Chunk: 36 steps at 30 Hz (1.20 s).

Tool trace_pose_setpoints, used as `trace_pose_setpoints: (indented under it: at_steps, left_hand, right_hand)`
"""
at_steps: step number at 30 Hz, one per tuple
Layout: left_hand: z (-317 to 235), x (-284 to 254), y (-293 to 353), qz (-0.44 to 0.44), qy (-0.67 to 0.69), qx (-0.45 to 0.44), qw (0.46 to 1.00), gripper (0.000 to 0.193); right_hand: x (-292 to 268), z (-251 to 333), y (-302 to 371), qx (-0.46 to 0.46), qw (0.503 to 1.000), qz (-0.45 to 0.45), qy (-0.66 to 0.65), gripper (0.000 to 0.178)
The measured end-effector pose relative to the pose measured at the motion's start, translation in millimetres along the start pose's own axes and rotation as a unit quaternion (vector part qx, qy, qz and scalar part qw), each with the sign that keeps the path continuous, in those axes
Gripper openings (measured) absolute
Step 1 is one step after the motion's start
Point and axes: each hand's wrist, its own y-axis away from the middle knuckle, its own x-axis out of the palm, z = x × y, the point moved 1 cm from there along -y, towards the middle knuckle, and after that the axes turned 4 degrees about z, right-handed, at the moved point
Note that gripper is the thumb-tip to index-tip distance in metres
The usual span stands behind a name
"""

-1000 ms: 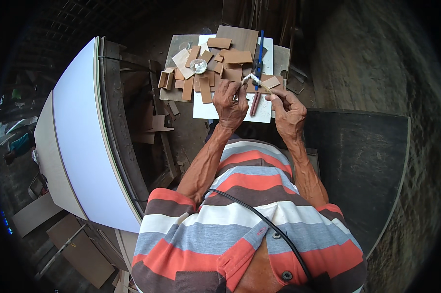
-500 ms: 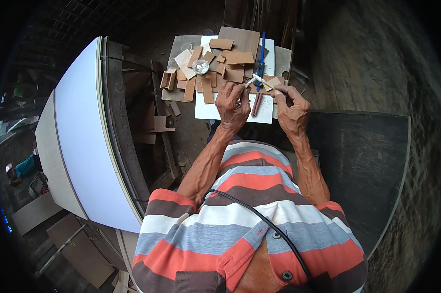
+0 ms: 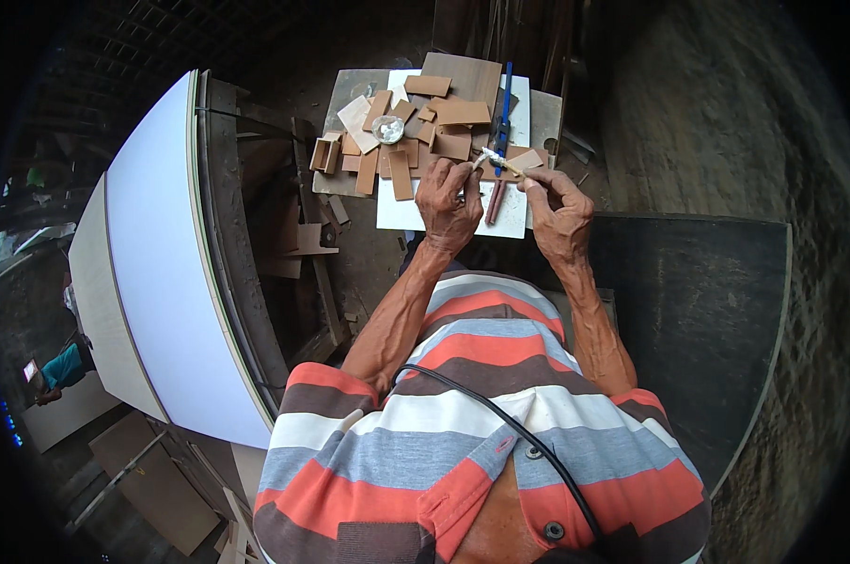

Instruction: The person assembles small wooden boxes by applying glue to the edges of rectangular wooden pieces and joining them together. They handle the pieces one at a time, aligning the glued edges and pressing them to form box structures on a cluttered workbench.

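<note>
My right hand [image 3: 560, 214] pinches a thin pale stick [image 3: 512, 170] with white paste at its end. My left hand [image 3: 447, 205] is closed on a small slim piece [image 3: 480, 161], also whitened at the tip; its kind is too small to make out. The two tips meet over the worktable, in front of a long blue tool [image 3: 503, 122]. A small clear bowl [image 3: 387, 130] of white paste stands beyond my left hand. Between my hands, two dark reddish-brown strips [image 3: 495, 201] lie on a white board [image 3: 404, 216].
Several brown wood-like pieces [image 3: 463, 113] and a small open box [image 3: 325, 153] cover the table. A large white curved panel [image 3: 166, 254] stands at left, a dark board [image 3: 693, 310] at right. Far left, a person in a teal sleeve [image 3: 63, 365] holds something bright.
My right hand has shifted slightly left, bringing the stick's tip toward the left hand's piece. The left hand hardly moves. The person at far left has come further into view.
</note>
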Motion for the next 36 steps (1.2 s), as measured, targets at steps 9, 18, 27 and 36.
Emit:
trace_pose_setpoints:
  at_steps: [9, 18, 27, 36]
  left_hand:
    - [-0.8, 0.0, 4.7, 0.004, 0.031, -0.011, 0.999, 0.013]
    - [3.5, 2.3, 6.4, 0.006, 0.016, -0.001, 1.0, 0.011]
    - [-3.2, 3.9, 12.9, 0.014, 0.121, -0.182, 0.976, 0.012]
    - [-5.0, -3.3, 17.4, 0.05, 0.14, -0.237, 0.96, 0.017]
  right_hand:
    - [-6.2, -19.7, -7.7, 0.039, 0.995, -0.015, 0.096, 0.016]
    - [-2.6, 2.8, 0.6, 0.015, 1.0, -0.009, 0.016, 0.014]
    - [7.6, 2.6, 5.0, -0.016, 1.0, -0.015, 0.012, 0.013]
    - [-1.9, -29.3, 3.4, 0.041, 0.989, -0.053, 0.13, 0.013]
